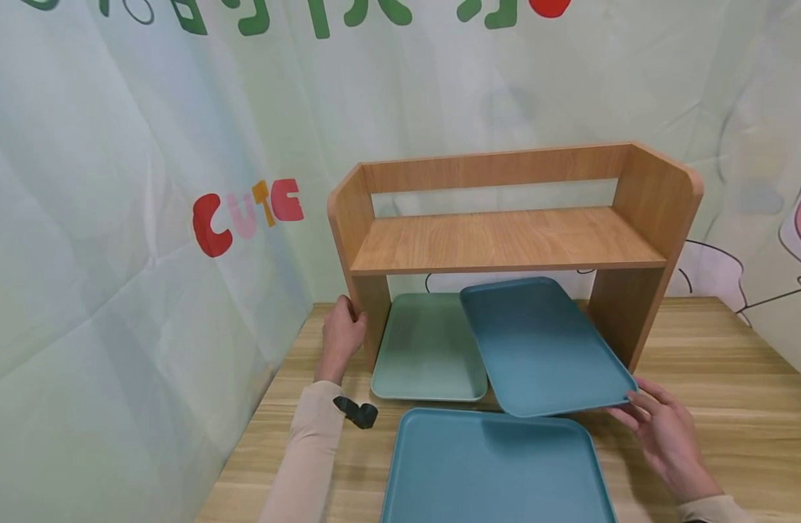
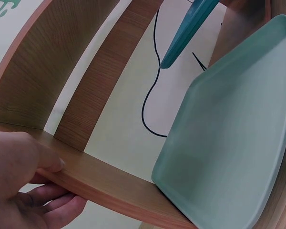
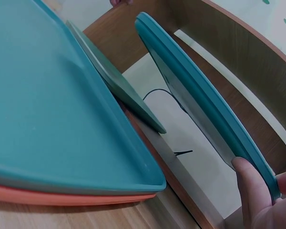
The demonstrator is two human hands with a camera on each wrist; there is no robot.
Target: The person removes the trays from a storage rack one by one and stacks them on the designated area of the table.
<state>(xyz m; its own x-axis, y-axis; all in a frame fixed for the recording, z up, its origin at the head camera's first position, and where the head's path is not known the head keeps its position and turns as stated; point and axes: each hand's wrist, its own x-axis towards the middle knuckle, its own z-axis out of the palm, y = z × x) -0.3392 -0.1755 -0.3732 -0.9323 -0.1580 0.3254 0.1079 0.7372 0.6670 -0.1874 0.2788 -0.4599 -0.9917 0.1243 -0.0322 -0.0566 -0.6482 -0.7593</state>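
A raised, tilted blue tray point(image 1: 547, 349), partly inside the lower opening of a wooden shelf point(image 1: 505, 240), is gripped at its near right corner by the right hand point(image 1: 664, 432); the shelf's left panel is grasped by the left hand point(image 1: 343, 338). A green tray point(image 1: 429, 352) is seen alongside.

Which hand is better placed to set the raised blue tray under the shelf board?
Probably the right hand: it grips the raised blue tray, while the left hand holds the wooden shelf.

Held tray point(image 1: 547, 349) and front tray point(image 1: 498, 465) – plain teal-blue; left tray point(image 1: 433, 349) sage green; lowest tray point(image 3: 76, 199) orange. Desktop shelf point(image 1: 505, 240) brown woodgrain, table point(image 1: 720, 370) paler woodgrain. Sleeve point(image 1: 311, 443) beige. Backdrop point(image 1: 145, 349) pale green – red, pink, orange, green lettering.
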